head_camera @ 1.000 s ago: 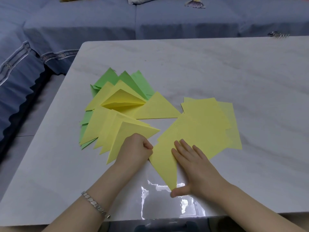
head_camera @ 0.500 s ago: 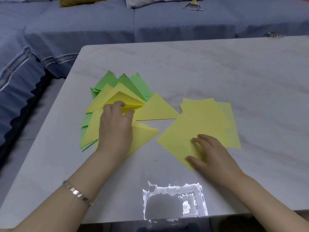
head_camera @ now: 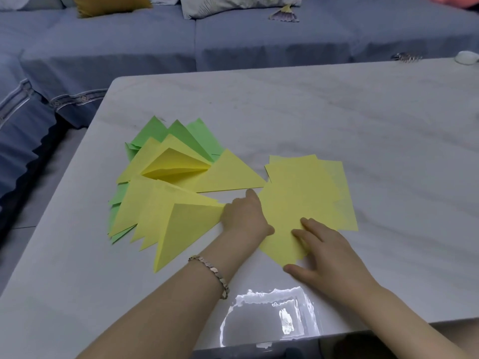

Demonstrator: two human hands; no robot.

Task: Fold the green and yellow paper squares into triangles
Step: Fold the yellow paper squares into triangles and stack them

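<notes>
1. Take the table (head_camera: pixel 337 120) as your landmark: the folded pile sits toward its left edge, with green triangles (head_camera: pixel 181 136) at the back and yellow triangles (head_camera: pixel 166 211) fanned over them.
2. Your unfolded yellow squares (head_camera: pixel 305 187) lie in a loose stack just right of that pile (a few sheets, though the count is unclear).
3. Judging by this, all visible green is folded and only yellow squares remain.
4. Your left hand (head_camera: pixel 246 216) rests at the stack's left corner, one finger stretched out, the others curled; whether it pinches paper cannot be seen.
5. Your right hand (head_camera: pixel 324 250) lies flat on the top square's near corner, fingers spread.
6. Lower sheets are mostly hidden.
</notes>
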